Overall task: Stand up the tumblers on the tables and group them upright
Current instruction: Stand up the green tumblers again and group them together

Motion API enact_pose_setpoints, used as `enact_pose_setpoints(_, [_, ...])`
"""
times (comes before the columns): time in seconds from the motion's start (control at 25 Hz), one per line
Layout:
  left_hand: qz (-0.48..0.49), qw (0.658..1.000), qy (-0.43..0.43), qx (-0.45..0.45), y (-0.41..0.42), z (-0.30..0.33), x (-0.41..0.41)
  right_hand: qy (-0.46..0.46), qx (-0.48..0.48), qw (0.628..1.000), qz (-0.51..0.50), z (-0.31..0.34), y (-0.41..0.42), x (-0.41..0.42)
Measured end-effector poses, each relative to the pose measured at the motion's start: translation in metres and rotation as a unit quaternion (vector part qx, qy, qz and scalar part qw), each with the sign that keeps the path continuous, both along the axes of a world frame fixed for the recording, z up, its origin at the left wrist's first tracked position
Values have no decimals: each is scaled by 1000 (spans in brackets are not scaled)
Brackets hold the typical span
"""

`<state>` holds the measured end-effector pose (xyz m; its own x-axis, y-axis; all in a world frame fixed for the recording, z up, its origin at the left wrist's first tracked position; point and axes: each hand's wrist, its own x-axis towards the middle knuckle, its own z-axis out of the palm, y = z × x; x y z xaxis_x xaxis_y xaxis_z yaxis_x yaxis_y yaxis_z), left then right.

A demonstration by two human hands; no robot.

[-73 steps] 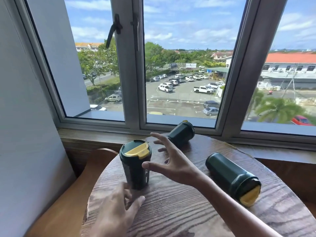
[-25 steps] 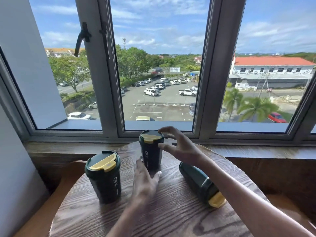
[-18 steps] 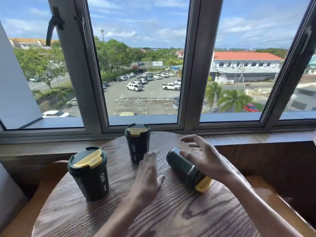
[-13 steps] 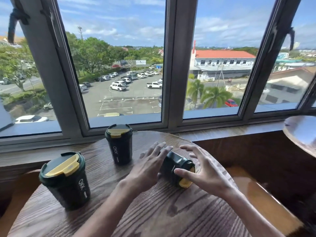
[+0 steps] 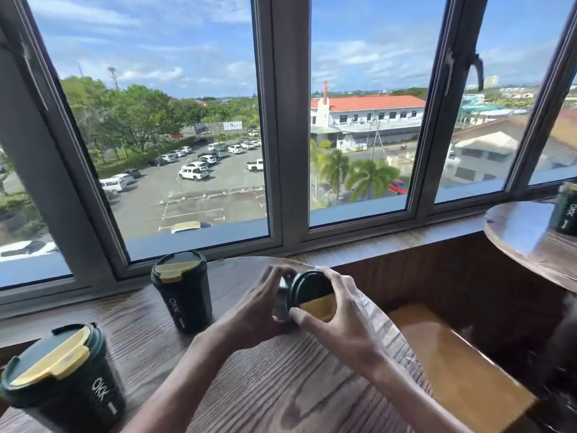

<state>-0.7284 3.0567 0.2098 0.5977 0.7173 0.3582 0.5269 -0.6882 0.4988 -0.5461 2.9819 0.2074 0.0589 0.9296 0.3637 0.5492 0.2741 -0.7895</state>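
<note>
Three dark green tumblers with yellow lid flaps are on the round wooden table (image 5: 281, 385). One tumbler (image 5: 65, 379) stands upright at the near left, a second (image 5: 184, 292) upright near the window. The third tumbler (image 5: 309, 295) is tilted, its lid facing me, held between both hands near the table's right edge. My left hand (image 5: 259, 310) grips its left side and my right hand (image 5: 340, 317) wraps its lid end. Its lower body is hidden behind my hands.
A second round table (image 5: 527, 239) stands at the far right with another dark tumbler (image 5: 568, 210) upright at the frame's edge. A wooden bench seat (image 5: 452, 364) lies between the tables. The window sill (image 5: 374, 242) runs behind.
The second tumbler went from lying to upright near the window. Both hands closed on the third, lying tumbler and tipped it up off the table. The view swung right.
</note>
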Motion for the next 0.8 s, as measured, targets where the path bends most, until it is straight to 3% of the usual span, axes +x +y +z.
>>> enact_pose_setpoints(0.2, [37, 977, -174, -116, 5, -6, 4, -23, 11, 998, -65, 28, 31, -18])
enact_pose_setpoints(0.36, [63, 959, -213, -175, 4, -8, 1, -50, -3, 996, -70, 32, 53, -28])
enact_pose_setpoints(0.6, [91, 954, -219, -186, 2, -16, -6, -27, -20, 998, -47, 21, 60, -32])
enact_pose_setpoints(0.72, [138, 953, -213, -164, -14, -22, -11, -6, 66, 995, -71, 13, 42, -31])
enact_pose_setpoints(0.8, [194, 946, -241, -93, -32, -29, -19, 8, 166, 984, -58, 9, 25, -36])
